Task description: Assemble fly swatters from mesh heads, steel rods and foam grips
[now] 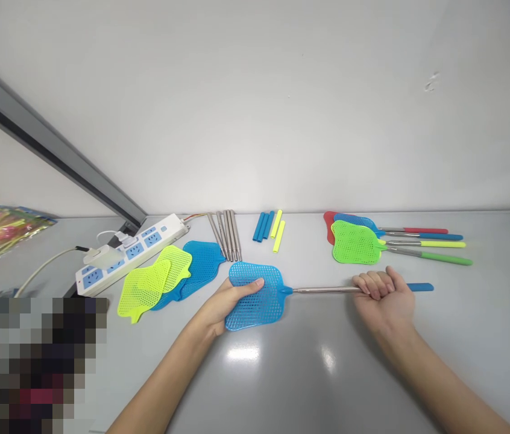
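A blue fly swatter with a metal rod and a blue grip lies level across both my hands. My left hand pinches its mesh head, thumb on top and the other fingers hidden underneath. Around the rod near the blue grip, my right hand is closed, fingers curled with the palm side showing. Left of my left hand are loose blue swatter heads and yellow swatter heads, overlapping. Several metal rods lie behind it, beside blue grip sleeves and yellow grip sleeves.
Assembled swatters in red, blue and green lie at the back right, handles pointing right. A white power strip with plugs and cables stands at the left, near a plastic-wrapped colourful bundle. A grey metal frame bar slants above. A pale wall rises behind.
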